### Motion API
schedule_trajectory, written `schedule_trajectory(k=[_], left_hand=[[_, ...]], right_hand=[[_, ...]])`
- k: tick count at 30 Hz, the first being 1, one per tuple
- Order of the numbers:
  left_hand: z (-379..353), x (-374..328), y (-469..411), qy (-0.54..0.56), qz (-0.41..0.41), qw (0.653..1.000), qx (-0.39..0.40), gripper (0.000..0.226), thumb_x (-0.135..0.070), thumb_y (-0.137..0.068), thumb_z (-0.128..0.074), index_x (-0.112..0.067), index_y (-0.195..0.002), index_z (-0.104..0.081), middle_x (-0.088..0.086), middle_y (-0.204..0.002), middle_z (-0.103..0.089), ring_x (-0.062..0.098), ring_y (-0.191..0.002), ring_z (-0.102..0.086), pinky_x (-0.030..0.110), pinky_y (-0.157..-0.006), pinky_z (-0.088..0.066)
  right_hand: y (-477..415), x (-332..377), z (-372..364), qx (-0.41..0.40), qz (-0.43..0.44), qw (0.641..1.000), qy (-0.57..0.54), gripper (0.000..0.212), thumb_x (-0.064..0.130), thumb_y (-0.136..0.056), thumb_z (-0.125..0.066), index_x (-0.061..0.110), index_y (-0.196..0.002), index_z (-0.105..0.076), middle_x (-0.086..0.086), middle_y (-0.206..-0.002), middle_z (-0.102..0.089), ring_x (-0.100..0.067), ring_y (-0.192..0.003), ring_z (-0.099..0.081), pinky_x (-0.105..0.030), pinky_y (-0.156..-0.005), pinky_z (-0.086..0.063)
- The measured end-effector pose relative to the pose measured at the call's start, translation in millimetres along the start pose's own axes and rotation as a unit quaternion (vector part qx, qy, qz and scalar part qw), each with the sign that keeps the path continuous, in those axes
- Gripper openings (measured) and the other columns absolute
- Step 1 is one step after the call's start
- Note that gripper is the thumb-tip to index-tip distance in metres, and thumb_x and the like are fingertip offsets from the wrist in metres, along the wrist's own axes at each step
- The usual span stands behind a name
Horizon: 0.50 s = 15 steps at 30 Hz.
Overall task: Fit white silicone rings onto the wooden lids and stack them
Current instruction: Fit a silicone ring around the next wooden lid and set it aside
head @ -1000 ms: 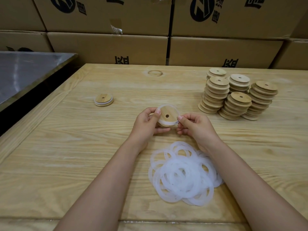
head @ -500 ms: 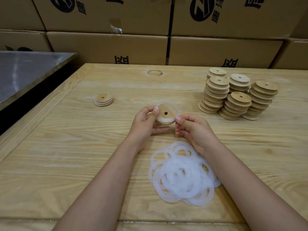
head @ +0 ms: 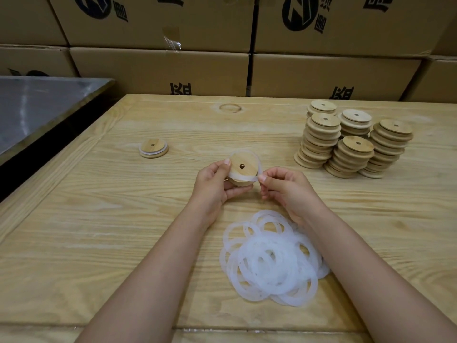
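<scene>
With the left hand (head: 215,184), grips the wooden lid (head: 243,167) above the middle of the bench (head: 99,219); with the right hand (head: 284,186), pinches the white silicone ring (head: 241,178) at the lid's right edge. Against a second ago, shows the lid turned more face-up and the ring hooked round the far rim, only the near stretch crossing the face. Suggests seating is nearly done, with stacking next onto the ringed lid (head: 153,148) toward the left edge. Leaves loose rings (head: 269,261) near the front edge.

This looks like a packing workshop or storeroom: brown printed cardboard boxes (head: 158,70) are stacked in a wall behind the pale wooden table (head: 99,219), where many round wooden lids (head: 351,144) stand in stacks.
</scene>
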<state>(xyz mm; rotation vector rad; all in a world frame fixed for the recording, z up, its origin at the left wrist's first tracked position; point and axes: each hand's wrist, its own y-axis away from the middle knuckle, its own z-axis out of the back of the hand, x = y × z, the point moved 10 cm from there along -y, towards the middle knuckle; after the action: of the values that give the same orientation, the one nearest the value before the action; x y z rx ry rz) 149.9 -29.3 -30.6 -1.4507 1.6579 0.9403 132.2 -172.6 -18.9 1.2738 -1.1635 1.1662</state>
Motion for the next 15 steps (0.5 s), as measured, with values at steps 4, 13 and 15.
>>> schedule_trajectory(k=[4,13,15], left_hand=[[-5,3,0,-0.033,0.004,0.999,0.011,0.026,-0.018,-0.101,-0.042,0.003,-0.112,-0.051,0.016,-0.096,-0.068,0.024,-0.084,-0.071,0.034,-0.070,-0.059],[-9,6,-1,-0.010,0.018,0.999,0.032,0.006,-0.014,-0.099,-0.045,-0.010,-0.100,-0.049,0.015,-0.103,-0.064,0.026,-0.095,-0.065,0.038,-0.092,-0.052],[-8,6,-2,-0.012,0.022,0.999,0.030,0.008,-0.014,-0.098,-0.047,-0.008,-0.101,-0.050,0.016,-0.105,-0.064,0.028,-0.098,-0.065,0.040,-0.093,-0.052]], right_hand=[[2,-4,6,-0.039,0.008,0.999,0.015,0.011,0.008,-0.088,-0.065,0.006,-0.077,-0.065,-0.006,-0.063,-0.057,-0.015,-0.061,-0.053,-0.026,-0.064,-0.048],[6,-10,10,-0.083,-0.002,0.996,-0.039,0.014,0.012,-0.085,-0.068,0.009,-0.071,-0.069,-0.003,-0.065,-0.066,-0.012,-0.061,-0.059,-0.022,-0.061,-0.051],[6,-10,10,-0.082,-0.001,0.996,-0.030,0.013,0.010,-0.085,-0.068,0.008,-0.072,-0.068,-0.004,-0.064,-0.066,-0.013,-0.061,-0.059,-0.022,-0.062,-0.051]])
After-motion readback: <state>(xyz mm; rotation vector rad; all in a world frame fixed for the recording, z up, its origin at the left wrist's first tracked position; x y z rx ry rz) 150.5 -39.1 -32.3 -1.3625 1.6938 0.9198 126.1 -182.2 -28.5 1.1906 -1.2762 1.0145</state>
